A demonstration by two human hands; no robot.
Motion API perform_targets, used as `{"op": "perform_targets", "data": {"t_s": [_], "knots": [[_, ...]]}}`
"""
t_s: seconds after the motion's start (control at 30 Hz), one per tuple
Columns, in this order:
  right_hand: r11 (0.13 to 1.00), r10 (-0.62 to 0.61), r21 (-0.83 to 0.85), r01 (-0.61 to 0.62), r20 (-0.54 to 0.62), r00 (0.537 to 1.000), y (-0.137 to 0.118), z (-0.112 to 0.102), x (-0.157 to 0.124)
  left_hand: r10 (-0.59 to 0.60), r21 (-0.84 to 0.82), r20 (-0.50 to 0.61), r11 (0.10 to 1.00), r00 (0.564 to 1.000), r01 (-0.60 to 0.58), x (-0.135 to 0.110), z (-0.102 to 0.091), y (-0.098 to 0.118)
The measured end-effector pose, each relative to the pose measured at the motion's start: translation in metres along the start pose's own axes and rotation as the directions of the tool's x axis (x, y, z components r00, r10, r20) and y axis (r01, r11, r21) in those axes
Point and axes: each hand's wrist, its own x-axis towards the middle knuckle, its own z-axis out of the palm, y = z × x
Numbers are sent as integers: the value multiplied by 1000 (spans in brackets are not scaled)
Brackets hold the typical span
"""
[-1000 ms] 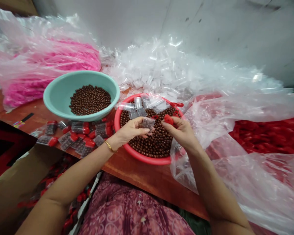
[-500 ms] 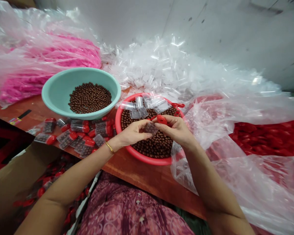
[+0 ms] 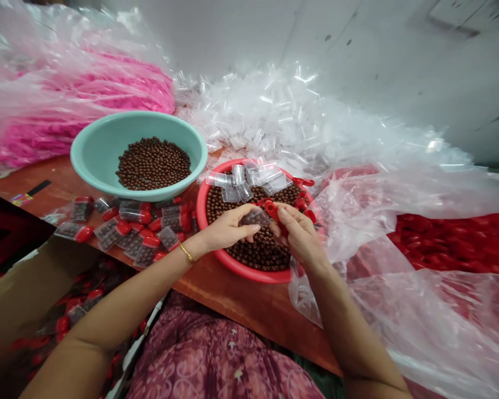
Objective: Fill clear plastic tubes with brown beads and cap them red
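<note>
Over the red basin [image 3: 249, 275] of brown beads [image 3: 258, 255], my left hand [image 3: 228, 228] is closed around a clear plastic tube [image 3: 256, 217] with dark beads in it. My right hand [image 3: 297, 233] pinches a red plastic cap [image 3: 270, 209] close beside the tube's end. Whether cap and tube touch is hard to see. Several empty clear tubes [image 3: 243, 191] lie on the beads at the basin's back. More red caps [image 3: 303, 200] rest at its right side.
A teal basin [image 3: 87, 138] of beads stands at left. Filled, red-capped tubes [image 3: 149, 246] lie before it, above a carton [image 3: 66, 277] of more. Clear tubes [image 3: 266, 105] are heaped behind. Bags hold pink pieces [image 3: 120, 83] at left and red pieces [image 3: 453, 238] at right.
My right hand has shifted slightly down and its fingers have turned on the red cap. The left hand still holds the tube in nearly the same place.
</note>
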Motion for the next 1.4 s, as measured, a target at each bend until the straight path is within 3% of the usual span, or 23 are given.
{"op": "perform_targets", "data": {"t_s": [0.07,0.13,0.23,0.33,0.53,0.67,0.73,0.93,1.1,1.27,1.4], "knots": [[981,-117,-159,108,-51,992,1,1,0,2,21,3,1000,1000,-2,0,0,1],[909,-277,-346,233,-84,957,3,-1,1,0,23,1,1000,1000,0,0,0,2],[697,-509,-613,372,-57,859,8,-6,2,-13,-10,-7,1000,1000,13,1,0,3],[444,-658,-793,418,28,752,12,-8,1,-14,-48,-12,999,1000,14,1,1,3],[93,-821,-890,446,185,541,8,-3,-1,-34,-137,-7,990,999,33,1,0,1],[-63,-835,-870,489,314,451,7,1,-2,-33,-203,10,979,999,35,3,-2,0],[-52,-831,-838,543,338,443,7,3,-2,-32,-216,8,976,999,33,3,-3,-1],[129,-833,-755,643,270,484,10,1,-3,-12,-77,-72,997,997,6,1,-1,3],[173,-823,-670,722,305,480,17,-7,-9,31,43,-123,999,992,-26,1,2,1],[263,-796,-657,707,267,544,22,2,-21,79,169,-110,984,991,-60,2,0,-4],[355,-759,-620,700,246,603,10,2,-24,115,229,-108,969,988,-88,0,0,-2]]}}
